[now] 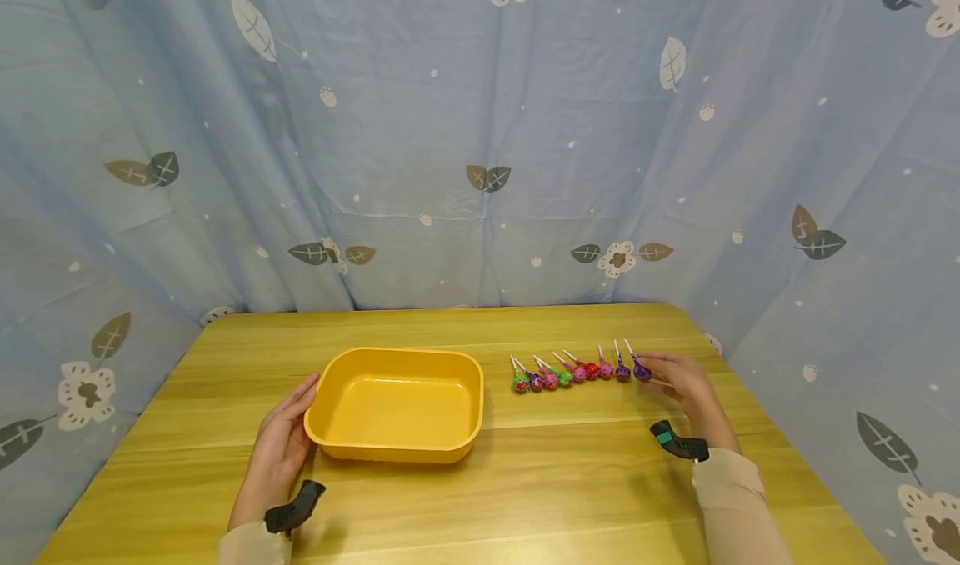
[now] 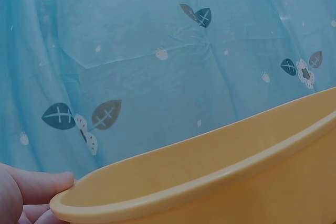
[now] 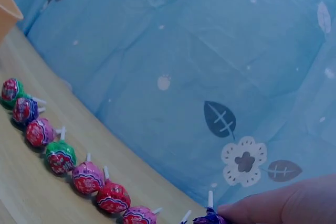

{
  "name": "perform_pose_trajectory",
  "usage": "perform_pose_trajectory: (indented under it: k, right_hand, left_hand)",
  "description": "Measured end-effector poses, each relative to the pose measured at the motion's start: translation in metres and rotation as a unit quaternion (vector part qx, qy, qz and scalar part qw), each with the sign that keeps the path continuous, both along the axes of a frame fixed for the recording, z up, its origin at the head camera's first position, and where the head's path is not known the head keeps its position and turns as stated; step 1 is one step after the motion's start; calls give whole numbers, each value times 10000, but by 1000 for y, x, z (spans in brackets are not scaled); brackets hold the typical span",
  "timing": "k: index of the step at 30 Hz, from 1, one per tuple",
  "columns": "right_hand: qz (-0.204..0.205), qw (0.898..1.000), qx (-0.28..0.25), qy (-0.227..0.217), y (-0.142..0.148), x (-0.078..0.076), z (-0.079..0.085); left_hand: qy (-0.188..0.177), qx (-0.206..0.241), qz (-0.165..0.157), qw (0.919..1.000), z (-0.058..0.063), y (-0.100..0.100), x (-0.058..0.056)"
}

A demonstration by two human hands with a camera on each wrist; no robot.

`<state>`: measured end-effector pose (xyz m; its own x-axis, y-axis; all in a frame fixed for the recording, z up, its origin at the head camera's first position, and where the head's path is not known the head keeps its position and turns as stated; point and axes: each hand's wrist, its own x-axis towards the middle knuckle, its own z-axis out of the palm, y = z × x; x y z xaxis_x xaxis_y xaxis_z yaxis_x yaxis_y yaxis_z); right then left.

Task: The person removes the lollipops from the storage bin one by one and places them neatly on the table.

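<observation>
A yellow plastic basin (image 1: 393, 453) stands on the left part of the table. My left hand (image 1: 279, 444) lies along its left side, fingers fairly straight against the outer wall; the left wrist view shows a fingertip (image 2: 63, 180) at the basin's rim (image 2: 157, 206). Several wrapped lollipops form a row to the right, among them a green one (image 1: 521, 382), a red one (image 1: 592, 371) and a pink one (image 3: 88, 177). At the row's right end, extended fingers of my right hand (image 1: 678, 379) touch a purple lollipop (image 1: 641, 372); part of their contact is hidden.
The wood-grain table (image 1: 555, 490) reaches back to a blue curtain (image 1: 420, 148) printed with leaves and flowers. More curtain hangs at both sides. A black band with a small device (image 1: 296, 507) sits on the left wrist, another (image 1: 678, 442) on the right.
</observation>
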<state>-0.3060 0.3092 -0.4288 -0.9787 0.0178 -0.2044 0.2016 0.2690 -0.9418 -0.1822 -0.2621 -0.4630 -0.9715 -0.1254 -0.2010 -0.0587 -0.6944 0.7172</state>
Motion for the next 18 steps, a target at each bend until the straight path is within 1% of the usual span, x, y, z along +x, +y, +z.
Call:
perform_pose_trajectory:
  k: [3,4,7,10,12,14,18]
  right_hand:
    - [-215,9998,35,-47,-2,-8,-4]
    - [-224,9997,43,-43,-2,-9,-5]
    - [-464,9989,-33,-26,-4,-13,-8]
    - [-729,9968,-314,-18,-6,-16,-14]
    - [-888,9952,-406,-1,-8,-18,-18]
    - [-1042,9938,-393,46,-9,-19,-23]
    - [-1204,9926,-51,167,-12,-21,-29]
  left_hand:
    - [-68,-24,-22,10000,1,0,0]
    - [-84,-33,-29,10000,1,0,0]
    - [-116,-74,-47,9999,1,1,0]
    - [-114,-45,-22,9999,1,1,0]
    - [-97,-49,-23,9999,1,1,0]
    - [-87,-46,-17,10000,1,0,0]
    - [-80,-11,-4,10000,1,0,1]
